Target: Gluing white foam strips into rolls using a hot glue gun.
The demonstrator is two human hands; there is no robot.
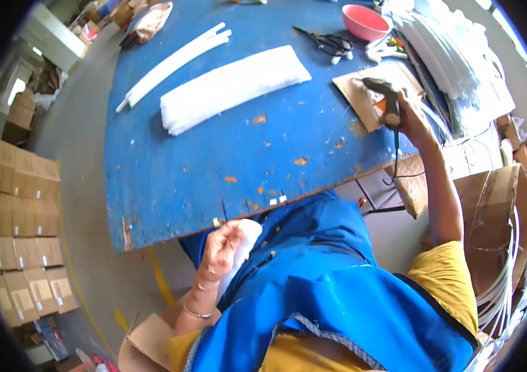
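Observation:
My left hand (221,251) grips a white foam piece (243,243) at the near edge of the blue table (214,161), close to my blue apron. My right hand (413,121) is closed around a dark glue gun (386,98) with a green cord, its tip resting over a cardboard scrap (359,93) on the table's right side. A long white foam pad (232,87) lies flat in the middle of the table, beyond both hands.
White strips (173,62) lie left of the pad. Black scissors (328,42) and a pink bowl (365,22) sit at the far side. White bag stacks (455,56) fill the right. Cardboard boxes (21,217) stand on the floor, left; a carton (492,211) at right.

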